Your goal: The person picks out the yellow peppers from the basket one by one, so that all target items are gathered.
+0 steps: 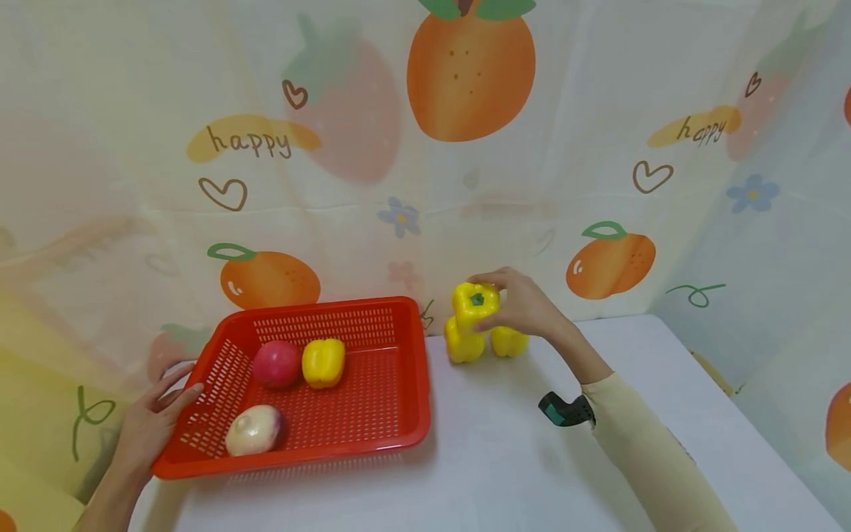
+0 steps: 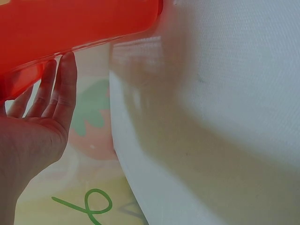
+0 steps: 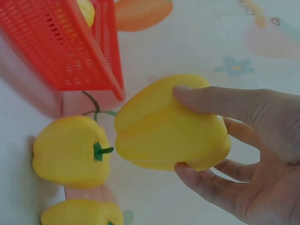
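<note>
My right hand (image 1: 521,301) grips a yellow bell pepper (image 3: 171,124) between thumb and fingers, raised above two more. Those two yellow peppers (image 1: 465,343) (image 3: 72,152) rest on the table beneath it, green stems showing in the right wrist view. At the left, my left hand (image 1: 154,417) holds the end of a red plastic basket (image 1: 372,443), thumb over the rim and fingers under it in the left wrist view. The basket is tilted, its left side off the table. Inside lie a dark pink round thing (image 1: 277,363), a yellow pepper (image 1: 323,363) and a whitish-purple turnip (image 1: 254,430).
A white table (image 1: 492,458) spans the front, its right edge running away toward the back corner. Behind it hangs a fruit-printed curtain (image 1: 465,222). A black strap (image 1: 565,409) shows at the right wrist.
</note>
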Demonstrator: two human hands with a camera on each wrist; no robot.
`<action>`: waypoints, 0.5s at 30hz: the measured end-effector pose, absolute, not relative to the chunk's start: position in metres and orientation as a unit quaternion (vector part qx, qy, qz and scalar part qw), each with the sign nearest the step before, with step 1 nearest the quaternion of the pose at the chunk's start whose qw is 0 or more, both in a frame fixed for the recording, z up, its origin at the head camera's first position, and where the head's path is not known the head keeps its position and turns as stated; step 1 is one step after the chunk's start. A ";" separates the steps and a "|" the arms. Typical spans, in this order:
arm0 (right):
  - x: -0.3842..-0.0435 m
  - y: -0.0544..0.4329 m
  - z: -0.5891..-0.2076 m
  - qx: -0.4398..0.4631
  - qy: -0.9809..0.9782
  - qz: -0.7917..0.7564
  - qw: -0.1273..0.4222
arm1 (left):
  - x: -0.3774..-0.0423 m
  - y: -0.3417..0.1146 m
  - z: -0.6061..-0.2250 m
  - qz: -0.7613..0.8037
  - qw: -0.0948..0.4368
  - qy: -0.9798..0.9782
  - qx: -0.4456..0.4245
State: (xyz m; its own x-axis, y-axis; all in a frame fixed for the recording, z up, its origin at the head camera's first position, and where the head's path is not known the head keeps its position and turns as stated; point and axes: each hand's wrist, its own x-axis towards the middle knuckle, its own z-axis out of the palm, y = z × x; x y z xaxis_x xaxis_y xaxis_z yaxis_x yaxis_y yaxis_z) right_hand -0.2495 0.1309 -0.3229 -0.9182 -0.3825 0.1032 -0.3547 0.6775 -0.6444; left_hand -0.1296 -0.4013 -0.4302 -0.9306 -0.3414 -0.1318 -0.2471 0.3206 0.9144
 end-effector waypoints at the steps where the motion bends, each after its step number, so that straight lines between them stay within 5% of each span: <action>1: -0.249 0.132 -0.322 -0.198 0.917 -0.346 0.020 | -0.130 -0.402 -0.430 -0.555 0.043 -0.810 0.182; 15: -0.255 0.166 -0.323 -0.186 0.930 -0.317 0.021 | -0.129 -0.402 -0.431 -0.584 0.049 -0.789 0.183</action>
State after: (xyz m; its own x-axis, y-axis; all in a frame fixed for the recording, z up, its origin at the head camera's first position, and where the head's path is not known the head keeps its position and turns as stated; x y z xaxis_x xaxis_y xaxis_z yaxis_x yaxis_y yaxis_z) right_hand -0.2548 0.1658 -0.3233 -0.9301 -0.3587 0.0792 -0.3326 0.7305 -0.5965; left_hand -0.1286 -0.4020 -0.4306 -0.9281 -0.3464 -0.1369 -0.2318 0.2496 0.9402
